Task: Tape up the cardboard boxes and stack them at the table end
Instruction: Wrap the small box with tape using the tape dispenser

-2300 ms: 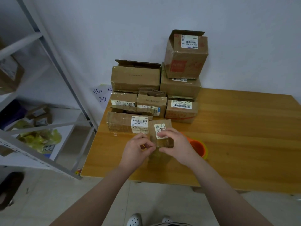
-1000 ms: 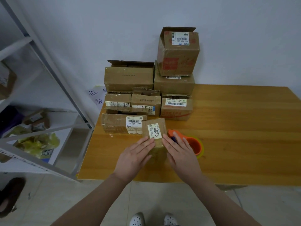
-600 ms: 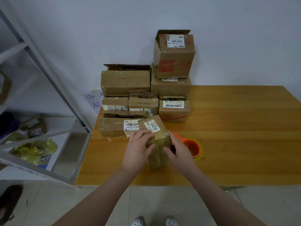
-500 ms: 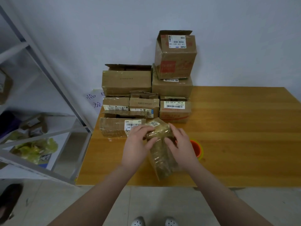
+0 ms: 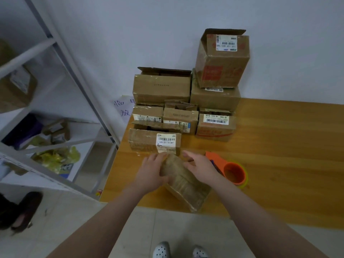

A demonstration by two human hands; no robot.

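We hold the box (image 5: 184, 181) tilted.
Left grip (image 5: 151, 174) and right grip (image 5: 200, 169) clasp its sides; probably light, tape-slick, best held at edges.

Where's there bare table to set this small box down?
Open wood lies right of the orange tape dispenser and right of the stacked boxes, out to the table's right edge. The left end by the wall is crowded, and the labelled box sits close beyond the small box.
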